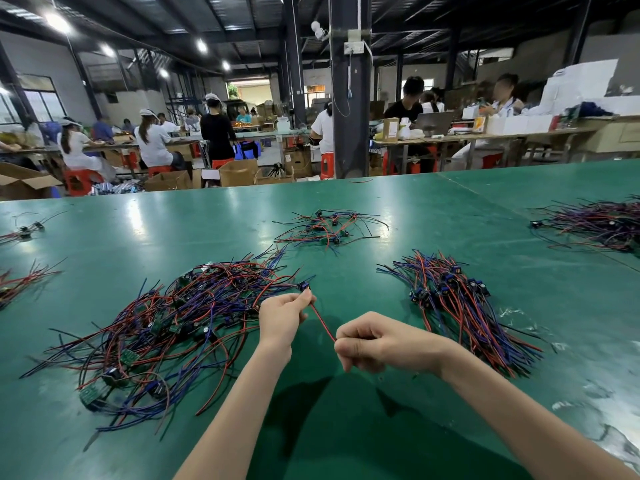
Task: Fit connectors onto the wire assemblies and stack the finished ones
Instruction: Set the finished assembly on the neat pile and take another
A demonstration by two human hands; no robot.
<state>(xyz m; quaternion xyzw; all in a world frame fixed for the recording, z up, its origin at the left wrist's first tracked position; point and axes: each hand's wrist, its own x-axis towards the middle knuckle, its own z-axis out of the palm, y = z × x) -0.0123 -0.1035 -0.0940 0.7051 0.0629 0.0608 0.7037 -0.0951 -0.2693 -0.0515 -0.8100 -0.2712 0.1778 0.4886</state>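
Two hands hold one red wire (323, 323) over the green table (450, 202). One end of the wire goes inside the right hand (374, 341), so that end is hidden. The fingers there are curled tight round it. The left hand (285, 317) pinches the other end with thumb and finger. Right past those fingertips sits a small dark blue connector (304, 286). It is tiny, and I cannot tell if it is pushed onto the wire. The wire is pulled straight. It runs from the left hand, farther away, down to the right hand, nearer the person. The connector end points to the far side of the table. A messy pile (166, 327) of wires lies to the left. A neat stack (457, 306) lies to the right, with its connectors at the far end. Another pile (602, 225) is cut off at the right edge.
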